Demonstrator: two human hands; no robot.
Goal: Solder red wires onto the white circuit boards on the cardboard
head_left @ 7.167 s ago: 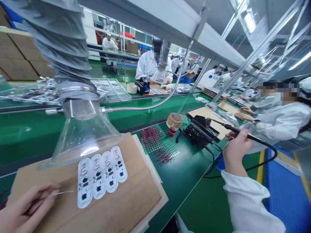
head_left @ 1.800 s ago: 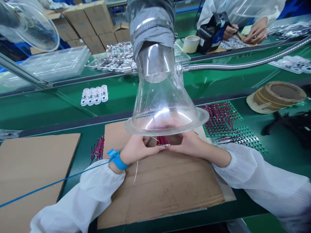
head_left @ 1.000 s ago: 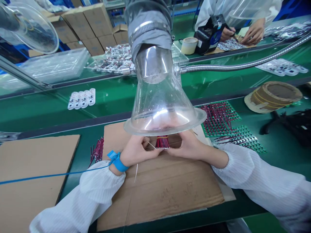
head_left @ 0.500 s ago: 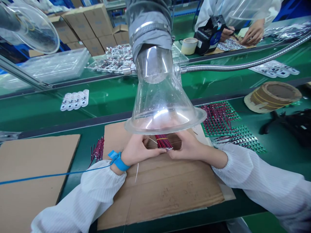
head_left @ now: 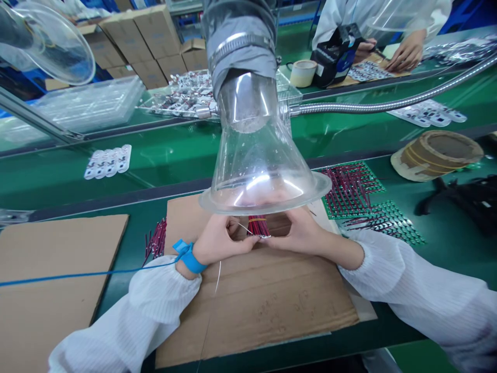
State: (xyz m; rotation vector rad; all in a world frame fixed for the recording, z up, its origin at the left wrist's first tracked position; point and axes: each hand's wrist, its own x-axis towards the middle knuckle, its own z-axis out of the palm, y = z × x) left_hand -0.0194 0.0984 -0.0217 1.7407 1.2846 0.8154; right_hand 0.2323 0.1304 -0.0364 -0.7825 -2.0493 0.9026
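Observation:
A bundle of dark red and black wires [head_left: 258, 226], bound by a yellowish band, stands between my hands with its silvery ends toward me. My right hand [head_left: 301, 232] grips the bundle, its thumb at the wire ends; the other fingertips are partly hidden behind the clear hood. My left hand [head_left: 219, 235] curls around a thin silvery solder wire [head_left: 244, 227], whose tip reaches the bundle's ends. The same strand hangs below the left palm. A blue wrist strap [head_left: 191, 257] circles my left wrist. Under both hands lies a cardboard sheet [head_left: 272, 305].
A clear fume hood [head_left: 260, 171] hangs directly above my hands. Green circuit boards with red wires [head_left: 347, 189] lie to the right, near a tape roll [head_left: 435, 155]. Loose wires [head_left: 156, 239] lie left. Across the green conveyor, a co-worker's hands [head_left: 406, 52] handle white boards.
My left thumb has drawn slightly left from the wire ends, and the bundle has tilted more upright. White boards on the conveyor have shifted left.

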